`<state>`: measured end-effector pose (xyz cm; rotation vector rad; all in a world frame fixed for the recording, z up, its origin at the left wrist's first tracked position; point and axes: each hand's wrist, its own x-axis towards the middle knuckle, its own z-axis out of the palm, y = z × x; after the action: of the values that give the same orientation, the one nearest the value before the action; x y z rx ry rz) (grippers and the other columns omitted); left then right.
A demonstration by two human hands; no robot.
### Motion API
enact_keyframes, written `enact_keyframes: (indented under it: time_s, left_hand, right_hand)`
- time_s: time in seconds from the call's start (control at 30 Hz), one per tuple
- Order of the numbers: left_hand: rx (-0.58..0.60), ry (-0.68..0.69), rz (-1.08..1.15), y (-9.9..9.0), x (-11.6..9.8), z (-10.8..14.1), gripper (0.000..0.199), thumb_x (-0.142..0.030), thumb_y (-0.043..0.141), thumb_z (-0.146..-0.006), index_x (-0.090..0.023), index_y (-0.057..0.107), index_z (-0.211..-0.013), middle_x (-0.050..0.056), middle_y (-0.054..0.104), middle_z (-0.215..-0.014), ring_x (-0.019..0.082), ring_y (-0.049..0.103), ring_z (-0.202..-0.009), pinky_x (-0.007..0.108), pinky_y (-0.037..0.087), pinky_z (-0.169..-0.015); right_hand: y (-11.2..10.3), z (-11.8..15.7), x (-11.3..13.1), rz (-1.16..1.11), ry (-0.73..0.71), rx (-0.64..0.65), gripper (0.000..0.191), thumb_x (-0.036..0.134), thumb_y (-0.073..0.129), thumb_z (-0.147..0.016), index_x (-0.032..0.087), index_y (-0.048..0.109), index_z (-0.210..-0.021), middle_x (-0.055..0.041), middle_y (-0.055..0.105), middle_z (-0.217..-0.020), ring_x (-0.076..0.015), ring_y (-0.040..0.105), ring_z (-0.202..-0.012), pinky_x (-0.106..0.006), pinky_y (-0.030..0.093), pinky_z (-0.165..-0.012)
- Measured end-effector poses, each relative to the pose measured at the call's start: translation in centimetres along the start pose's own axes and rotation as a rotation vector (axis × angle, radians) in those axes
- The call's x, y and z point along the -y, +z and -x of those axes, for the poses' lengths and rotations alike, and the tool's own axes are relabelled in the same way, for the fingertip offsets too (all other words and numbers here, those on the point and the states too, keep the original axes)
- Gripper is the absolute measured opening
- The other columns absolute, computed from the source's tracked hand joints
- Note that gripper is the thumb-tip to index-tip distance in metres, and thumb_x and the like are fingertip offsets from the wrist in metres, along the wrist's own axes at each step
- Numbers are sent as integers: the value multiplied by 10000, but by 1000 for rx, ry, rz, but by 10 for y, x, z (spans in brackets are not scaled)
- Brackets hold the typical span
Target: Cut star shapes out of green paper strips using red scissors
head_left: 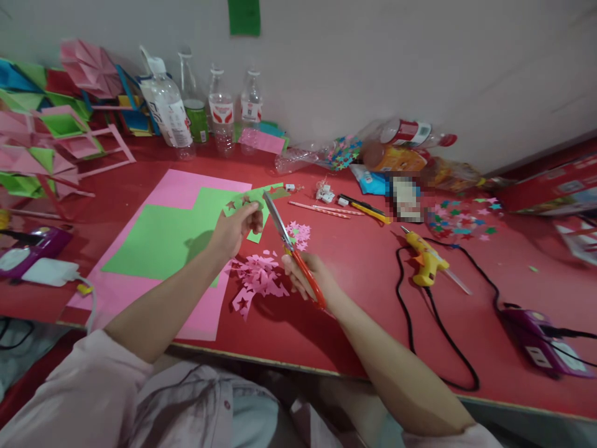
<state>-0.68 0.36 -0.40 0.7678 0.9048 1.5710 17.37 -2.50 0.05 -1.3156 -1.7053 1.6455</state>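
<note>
My right hand (308,277) is wrapped round the red handles of a pair of scissors (303,266), whose blades point up and away, close to my left hand. The fingers of my left hand (242,227) are pinched on a green paper strip (257,235) with star-shaped holes. Beneath that hand lie a large green sheet (153,242) and a pink sheet (200,320). Pink paper scraps (259,277) are heaped between my hands, and small pink stars (300,233) lie just beyond the scissors.
Plastic bottles (221,115) stand along the wall. Folded paper models (56,130) fill the left side. A yellow glue gun (425,258) with a black cord, scattered colored stars (461,218) and a purple power strip (543,342) lie on the right of the red table (354,311).
</note>
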Motion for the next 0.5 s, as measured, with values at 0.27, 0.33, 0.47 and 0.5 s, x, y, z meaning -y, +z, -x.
enact_keyframes:
  time_s: [0.27, 0.33, 0.47, 0.5]
  left_hand:
    - [-128, 86, 35, 0, -4, -2, 193, -223, 652, -686, -155, 530, -553, -43, 530, -466, 32, 478, -406, 178, 350, -420]
    - [-108, 102, 56, 0, -5, -2, 218, -204, 658, -675, -156, 509, -523, -48, 508, -448, 22, 447, -395, 176, 322, -411]
    - [-97, 114, 32, 0, -6, -4, 257, -201, 641, -702, -160, 486, -501, -58, 450, -406, 19, 399, -385, 179, 309, -418]
    - [-106, 120, 11, 0, -6, -4, 263, -204, 635, -712, -160, 483, -502, -59, 445, -405, 17, 391, -385, 178, 306, -417]
  right_hand:
    - [0, -1, -1, 3, 35, 3, 449, 616, 523, -770, 214, 400, -614, 106, 327, -348, -59, 312, -254, -212, 301, -322]
    - [0, -2, -2, 9, 34, 10, 448, 619, 524, -771, 215, 403, -619, 107, 318, -343, -59, 306, -250, -211, 298, -316]
    - [-1, -3, -2, 27, 48, 30, 460, 626, 521, -772, 218, 388, -606, 102, 322, -340, -62, 316, -248, -209, 283, -304]
    - [-1, -3, -2, 28, 48, 34, 461, 625, 517, -776, 219, 384, -605, 102, 319, -336, -62, 315, -247, -210, 287, -306]
